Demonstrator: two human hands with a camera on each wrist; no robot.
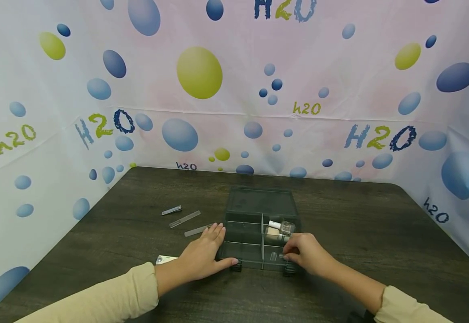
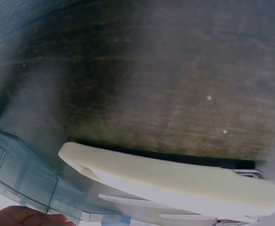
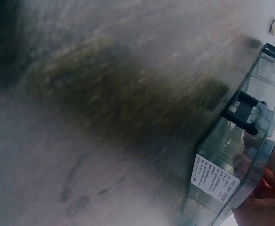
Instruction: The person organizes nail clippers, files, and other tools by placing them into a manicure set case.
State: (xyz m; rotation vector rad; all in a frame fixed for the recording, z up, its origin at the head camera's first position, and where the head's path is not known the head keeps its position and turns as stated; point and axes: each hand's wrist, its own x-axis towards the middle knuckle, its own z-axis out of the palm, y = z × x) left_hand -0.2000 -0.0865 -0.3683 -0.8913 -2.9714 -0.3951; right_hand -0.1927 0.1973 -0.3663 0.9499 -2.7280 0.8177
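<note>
A clear grey plastic box [image 1: 242, 255] with dividers lies with its lid [image 1: 262, 201] folded back. My left hand [image 1: 203, 253] rests on its left side, fingers straight and thumb along the front edge. With thumb and fingers bent together, my right hand [image 1: 309, 253] reaches into the front right compartment and pinches a small clear piece [image 1: 281, 256], mostly hidden by the fingertips. Another small clear piece [image 1: 273, 256] lies beside it. Small bottles, one with a white cap [image 1: 274, 224], fill the compartment behind. In the right wrist view, fingers [image 3: 243, 162] show through the box wall.
Left of the box lie a nail clipper [image 1: 171, 210] and two flat clear strips, one farther back [image 1: 184, 219] and one nearer my hand [image 1: 197, 230]. A cream-handled tool with metal parts [image 2: 170, 176] lies beside my left wrist. Black latches [image 3: 243, 112] stick out at the box front.
</note>
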